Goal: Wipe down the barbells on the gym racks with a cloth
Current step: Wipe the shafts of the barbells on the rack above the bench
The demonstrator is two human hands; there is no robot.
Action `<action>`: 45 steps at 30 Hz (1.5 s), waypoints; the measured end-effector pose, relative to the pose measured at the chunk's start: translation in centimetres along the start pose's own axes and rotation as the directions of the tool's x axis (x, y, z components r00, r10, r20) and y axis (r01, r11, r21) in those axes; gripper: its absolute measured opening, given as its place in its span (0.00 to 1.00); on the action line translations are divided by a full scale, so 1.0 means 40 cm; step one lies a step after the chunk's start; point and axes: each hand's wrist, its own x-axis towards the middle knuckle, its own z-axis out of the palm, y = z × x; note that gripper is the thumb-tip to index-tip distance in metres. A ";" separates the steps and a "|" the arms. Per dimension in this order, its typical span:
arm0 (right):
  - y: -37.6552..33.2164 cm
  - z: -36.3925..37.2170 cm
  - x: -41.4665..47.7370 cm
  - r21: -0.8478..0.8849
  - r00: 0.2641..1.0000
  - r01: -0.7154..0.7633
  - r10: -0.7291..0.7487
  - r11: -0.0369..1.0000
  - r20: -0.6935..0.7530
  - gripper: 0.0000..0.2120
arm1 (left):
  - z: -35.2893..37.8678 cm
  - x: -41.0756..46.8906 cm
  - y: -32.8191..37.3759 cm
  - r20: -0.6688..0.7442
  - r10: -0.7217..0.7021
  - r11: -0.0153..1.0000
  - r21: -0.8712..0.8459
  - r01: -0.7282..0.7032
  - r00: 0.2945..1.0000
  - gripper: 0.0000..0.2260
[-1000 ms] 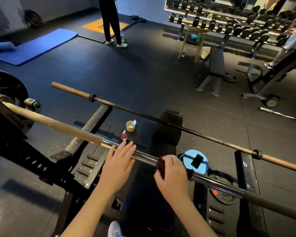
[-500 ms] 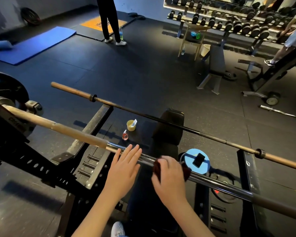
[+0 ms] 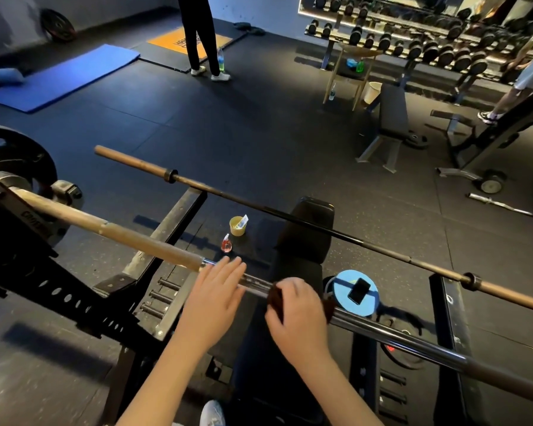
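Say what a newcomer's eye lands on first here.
Front and centre, two bare hands work the near barbell. The right hand grips a dark cloth round the shiny shaft, and the left hand lies straight-fingered on the bar beside it. Just beyond runs a second barbell with rusty-brown ends. Between the two bars, right of the hands, a bright blue disc carrying a phone stands out against the dark gym.

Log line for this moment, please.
step: wipe | right hand: grips cloth round near barbell | left hand: flat on near barbell, fingers straight | far barbell: no hand on it
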 end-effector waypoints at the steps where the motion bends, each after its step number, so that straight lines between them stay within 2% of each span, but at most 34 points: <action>1: -0.023 0.011 0.016 0.009 0.999 0.030 -0.030 1.000 0.012 0.16 | -0.011 0.007 -0.018 -0.006 -0.033 0.999 0.038 0.033 0.999 0.21; 5: -0.022 0.010 0.010 0.011 0.995 0.074 -0.075 0.997 0.068 0.18 | -0.038 0.024 -0.077 0.023 -0.047 0.993 0.109 0.044 0.999 0.20; 9: 0.058 -0.018 -0.061 -0.055 0.998 -0.045 0.048 0.997 0.046 0.23 | -0.036 0.022 -0.073 0.024 -0.051 0.995 0.089 0.048 0.998 0.20; 12: 0.022 -0.004 -0.031 -0.029 0.995 -0.095 0.095 0.995 0.001 0.18 | -0.037 0.021 -0.069 0.008 -0.062 0.995 0.075 0.061 0.998 0.20; 16: -0.101 0.042 0.054 0.006 1.000 0.014 -0.014 1.000 0.019 0.14 | -0.041 0.021 -0.077 0.008 -0.025 0.998 0.052 0.025 1.000 0.21; 19: -0.104 0.043 0.053 0.024 0.998 0.043 -0.044 0.999 0.043 0.15 | -0.047 0.020 -0.080 0.021 -0.018 0.999 0.031 0.017 1.000 0.21; 24: 0.015 -0.013 -0.045 -0.041 0.995 -0.093 0.094 0.995 0.019 0.19 | -0.064 0.019 -0.067 0.054 -0.055 0.998 -0.037 0.057 0.997 0.20; 27: 0.013 -0.013 -0.042 -0.031 0.991 -0.134 0.134 0.991 -0.008 0.17 | -0.071 0.018 -0.061 0.051 -0.070 0.996 -0.060 0.073 0.996 0.20; 32: -0.072 0.027 0.053 0.050 0.996 0.033 -0.037 0.998 0.079 0.14 | -0.077 0.022 -0.047 0.067 -0.096 0.994 -0.046 0.099 0.993 0.21; 35: -0.041 0.009 0.043 0.091 0.990 0.055 -0.066 0.994 0.122 0.15 | -0.080 0.022 -0.040 0.099 -0.122 0.992 -0.032 0.125 0.988 0.20; 41: 0.073 -0.030 -0.057 -0.016 0.998 -0.044 0.044 0.999 -0.038 0.18 | -0.084 0.026 -0.044 0.136 -0.116 0.993 -0.002 0.118 0.984 0.20; 45: -0.005 0.003 -0.001 0.039 0.999 -0.027 0.029 0.999 -0.043 0.14 | -0.082 0.026 -0.046 0.112 -0.107 0.994 -0.019 0.110 0.988 0.20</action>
